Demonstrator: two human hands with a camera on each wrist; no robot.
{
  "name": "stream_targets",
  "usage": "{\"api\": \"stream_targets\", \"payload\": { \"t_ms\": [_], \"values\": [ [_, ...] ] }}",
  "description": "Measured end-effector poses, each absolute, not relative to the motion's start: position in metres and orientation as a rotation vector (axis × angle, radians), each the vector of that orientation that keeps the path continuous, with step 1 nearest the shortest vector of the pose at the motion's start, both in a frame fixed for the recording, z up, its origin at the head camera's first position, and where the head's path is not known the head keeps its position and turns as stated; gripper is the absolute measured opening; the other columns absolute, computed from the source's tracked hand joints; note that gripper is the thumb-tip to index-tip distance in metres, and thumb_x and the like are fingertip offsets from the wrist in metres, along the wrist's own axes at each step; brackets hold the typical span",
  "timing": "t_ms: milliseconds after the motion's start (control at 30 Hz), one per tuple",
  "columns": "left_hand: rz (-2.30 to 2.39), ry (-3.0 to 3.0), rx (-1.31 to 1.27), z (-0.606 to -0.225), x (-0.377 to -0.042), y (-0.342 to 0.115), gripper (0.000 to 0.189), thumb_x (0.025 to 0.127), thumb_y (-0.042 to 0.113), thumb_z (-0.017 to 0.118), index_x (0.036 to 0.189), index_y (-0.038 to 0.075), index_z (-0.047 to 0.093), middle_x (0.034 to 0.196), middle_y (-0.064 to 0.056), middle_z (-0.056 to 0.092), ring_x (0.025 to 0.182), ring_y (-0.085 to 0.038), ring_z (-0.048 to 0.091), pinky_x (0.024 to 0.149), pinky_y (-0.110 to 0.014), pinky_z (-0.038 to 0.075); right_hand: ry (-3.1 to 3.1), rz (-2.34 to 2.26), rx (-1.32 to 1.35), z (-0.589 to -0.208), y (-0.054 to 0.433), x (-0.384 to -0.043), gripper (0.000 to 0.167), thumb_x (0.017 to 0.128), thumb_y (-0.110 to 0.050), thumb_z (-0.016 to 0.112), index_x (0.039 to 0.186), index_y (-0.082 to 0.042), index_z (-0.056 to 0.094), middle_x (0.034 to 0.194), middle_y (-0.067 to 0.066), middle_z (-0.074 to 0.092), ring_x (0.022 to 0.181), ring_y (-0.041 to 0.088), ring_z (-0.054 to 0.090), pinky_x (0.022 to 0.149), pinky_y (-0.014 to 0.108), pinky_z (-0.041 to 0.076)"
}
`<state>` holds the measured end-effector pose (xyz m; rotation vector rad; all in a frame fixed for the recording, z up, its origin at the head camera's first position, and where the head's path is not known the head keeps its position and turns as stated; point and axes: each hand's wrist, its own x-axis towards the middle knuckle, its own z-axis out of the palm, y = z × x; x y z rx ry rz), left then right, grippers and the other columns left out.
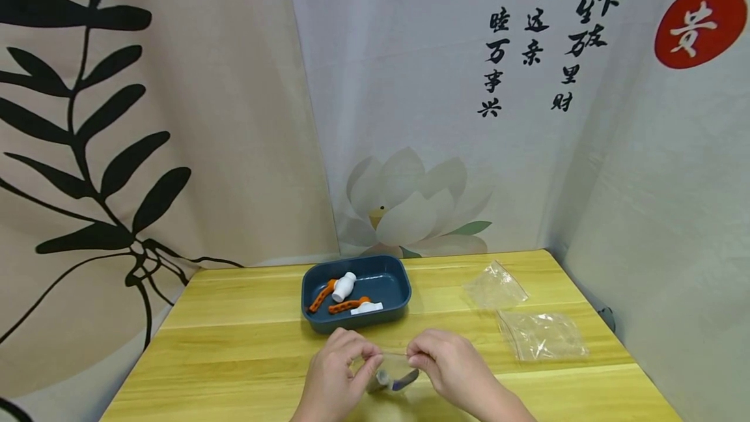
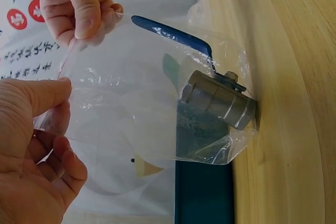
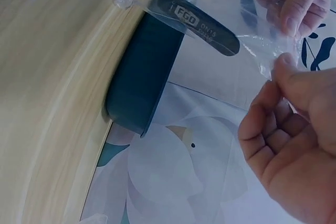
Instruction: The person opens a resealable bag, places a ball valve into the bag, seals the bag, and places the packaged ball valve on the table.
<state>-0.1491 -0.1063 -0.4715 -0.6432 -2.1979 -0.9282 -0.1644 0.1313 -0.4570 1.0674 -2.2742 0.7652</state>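
Note:
My left hand (image 1: 338, 373) and my right hand (image 1: 450, 370) each pinch one end of the top edge of a clear plastic bag (image 2: 121, 103), spread between them over the table. Inside, at the bag's bottom, lies a metal ball valve (image 2: 218, 98) with a long blue lever handle (image 2: 173, 36). Lettering shows on the lever (image 3: 197, 22) in the right wrist view. Close over the wooden tabletop, the bag's lower end hangs in front of the tray. My left hand's other fingers (image 2: 63, 166) are loosely curled below the bag's edge.
Behind the hands stands a dark blue tray (image 1: 387, 285) holding two white pieces with orange handles (image 1: 344, 286). Two clear plastic bags (image 1: 541, 336) lie at the right of the wooden table (image 1: 234, 344). Printed cloth (image 1: 410, 103) hangs along the table's back edge.

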Motion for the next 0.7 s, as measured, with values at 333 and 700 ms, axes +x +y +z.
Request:
{"api": "stream_targets", "payload": {
  "t_ms": [333,700],
  "values": [
    [-0.954,-2.214,-0.649,-0.4714,-0.1497,-0.1057,0.026,0.080,0.010,0.094,0.084,0.028,0.075,0.086,0.025,0.066,0.080,0.000,0.054,0.067,-0.009,0.041,-2.363,0.913,1.075,-0.4548,0.1285,-0.1632,0.015,0.094,-0.012,0.082,0.092,-0.023,0.072,0.090,-0.014,0.071,0.081,-0.008,0.058,0.070,0.010,0.051],
    [-0.972,-2.232,-0.657,-0.4698,-0.1475,-0.1034,0.025,0.082,0.010,0.092,0.084,0.028,0.075,0.086,0.025,0.066,0.082,0.003,0.055,0.069,-0.015,0.047,-2.363,0.933,1.079,-0.4555,0.1286,-0.1634,0.016,0.093,-0.010,0.082,0.089,-0.022,0.072,0.087,-0.015,0.069,0.080,-0.009,0.057,0.070,0.010,0.052]
  ]
}}
